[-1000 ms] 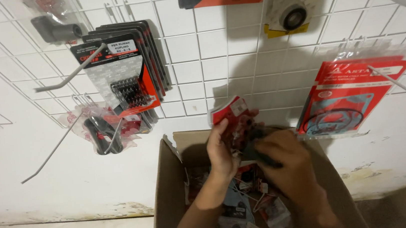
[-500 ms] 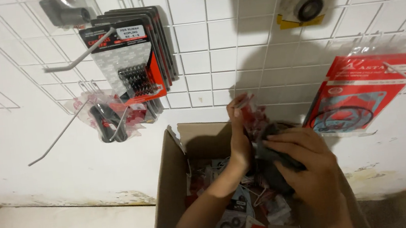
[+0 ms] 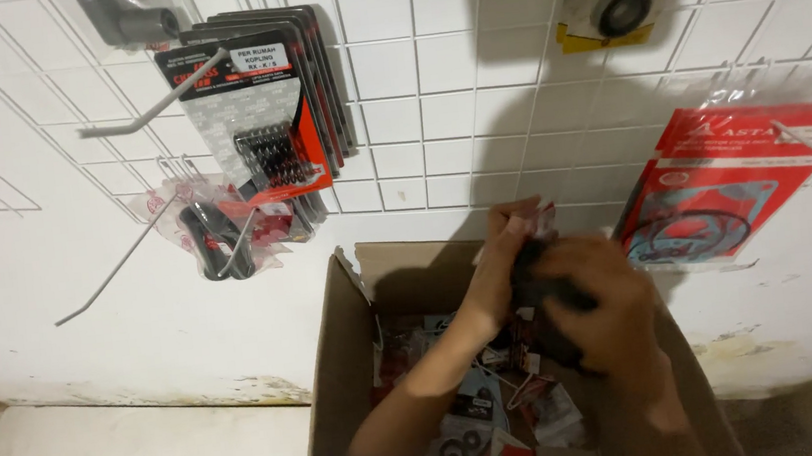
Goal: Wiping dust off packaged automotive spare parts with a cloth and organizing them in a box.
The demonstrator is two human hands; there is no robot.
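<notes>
An open cardboard box [image 3: 340, 366] stands below a white wire-grid wall and holds several small red, black and clear part packets [image 3: 467, 423]. Over the box, my left hand [image 3: 504, 248] grips the top of a red-and-clear packet [image 3: 544, 218]. My right hand [image 3: 611, 312] is closed on a dark bundle of packets [image 3: 537, 275] just beside it. Both hands meet above the box's far side. What is inside the dark bundle is blurred.
On the grid wall hang a stack of black-and-red carded spring packs [image 3: 264, 122], a clear bag with dark parts [image 3: 220, 232], a red gasket packet [image 3: 733, 179] on the right, and a white bearing packet [image 3: 618, 0]. Bare metal hooks [image 3: 156, 98] stick out at the left.
The view has shifted, so the wall goods sit lower and farther right in the picture. My hands stay together over the box, gathering the packets closer between them.
</notes>
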